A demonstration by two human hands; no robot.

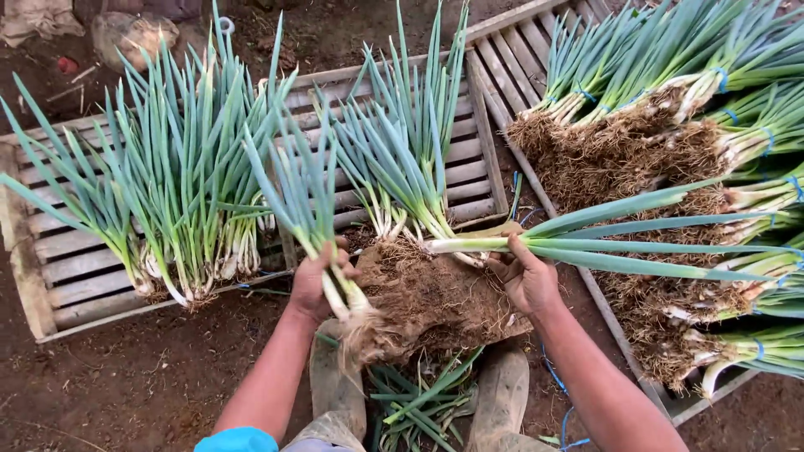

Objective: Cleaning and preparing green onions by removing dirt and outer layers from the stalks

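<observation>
My left hand (316, 279) grips a bunch of green onions (306, 197) near its white stems, leaves pointing up and away, muddy roots hanging below my fist. My right hand (526, 279) holds another green onion stalk (620, 243) lying sideways, its long leaves stretching right and its white end pointing left. Between my hands sits a mound of soil and cut roots (435, 301) on a flat board.
A wooden slatted pallet (59, 268) at the left carries upright onion clumps (176, 192). Another pallet (502, 67) at the right holds stacked onion bundles tied with blue bands (670, 92). Leaf trimmings (419, 402) lie between my boots (502, 393) on bare dirt.
</observation>
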